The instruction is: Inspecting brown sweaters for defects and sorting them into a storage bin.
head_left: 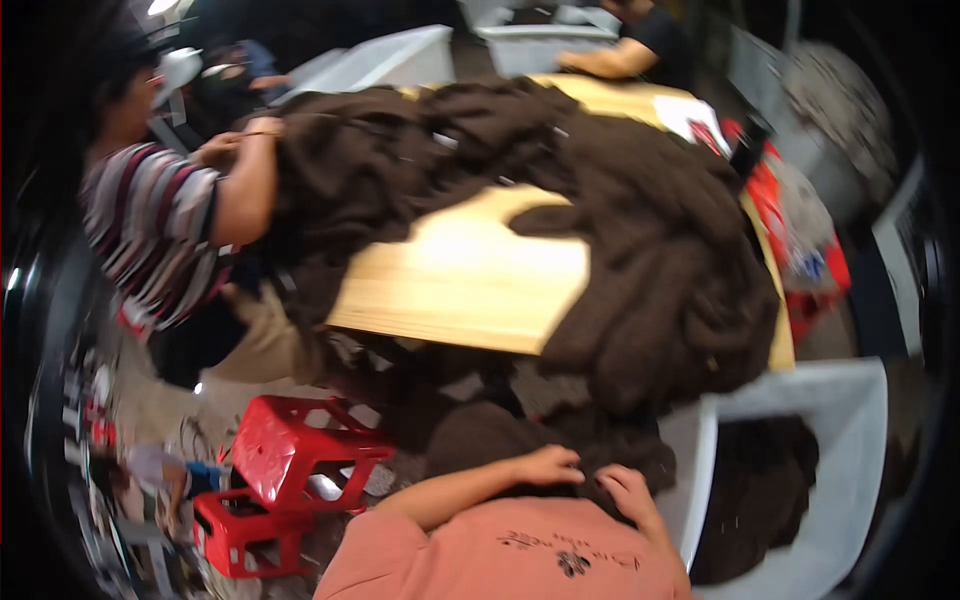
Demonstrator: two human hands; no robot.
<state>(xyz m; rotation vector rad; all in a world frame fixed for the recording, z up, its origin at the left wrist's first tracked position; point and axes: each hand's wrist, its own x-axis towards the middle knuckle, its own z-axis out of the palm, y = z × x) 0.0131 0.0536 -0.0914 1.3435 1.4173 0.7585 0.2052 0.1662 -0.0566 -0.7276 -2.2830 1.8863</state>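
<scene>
A dark brown knit garment (480, 440) lies across my lap, below the table's near edge. My left hand (548, 467) has its fingers curled onto this cloth, and my right hand (624, 487) pinches it a short way to the right. Both hands are close together in front of my chest, and the image is somewhat blurred there. Just beyond, a large heap of dark brown knit garments (660, 260) spreads around the wooden table (460, 290), part of it hanging over the near right edge. Small pale specks, perhaps tags, show on the heap.
A pale grey bin (870, 430) with brown garments stands at my right. Red plastic stools (270, 450) are stacked at my left. A co-worker in a striped shirt (160, 220) handles cloth at the table's left; another person (640, 55) sits beyond. A red bag (770, 200) is at the right.
</scene>
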